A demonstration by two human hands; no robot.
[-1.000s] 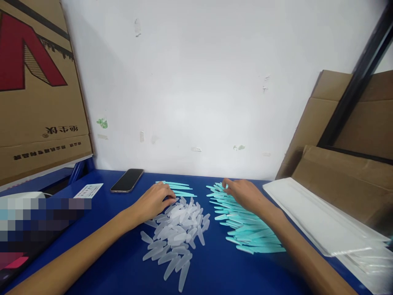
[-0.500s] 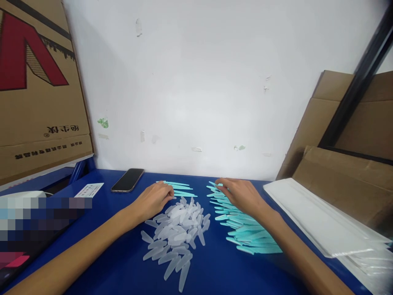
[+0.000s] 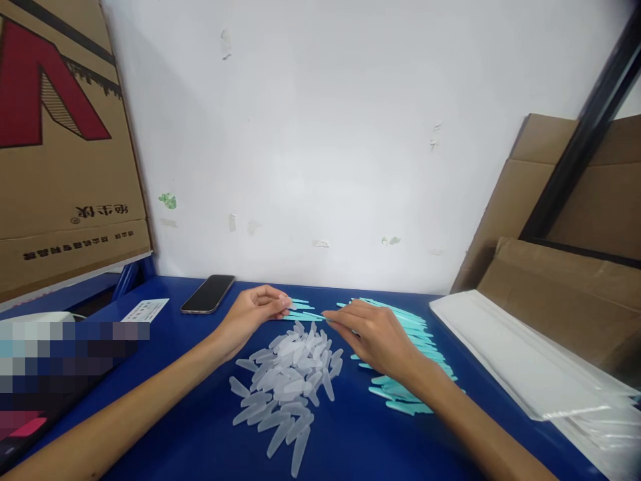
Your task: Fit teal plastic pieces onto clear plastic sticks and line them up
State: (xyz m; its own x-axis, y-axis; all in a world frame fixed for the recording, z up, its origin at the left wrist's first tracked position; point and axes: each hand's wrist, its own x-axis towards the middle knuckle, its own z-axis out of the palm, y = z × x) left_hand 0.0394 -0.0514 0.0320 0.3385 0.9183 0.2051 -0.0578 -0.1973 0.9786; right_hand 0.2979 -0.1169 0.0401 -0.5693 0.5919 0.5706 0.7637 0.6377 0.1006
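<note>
I'm seeing many frosted pieces lying loose nearest; at their two o'clock, plenty of teal strips are remaining. My right hand is apparently pinching one; my left hand is pressing its fingers together, contents unclear. At twelve, only a few strips are lying aside.

My blue table carries a loose heap of translucent pieces — a few teal strips just beyond, a larger teal pile to the right. I also see a phone, a printed card and white packets — all lying flat.
</note>
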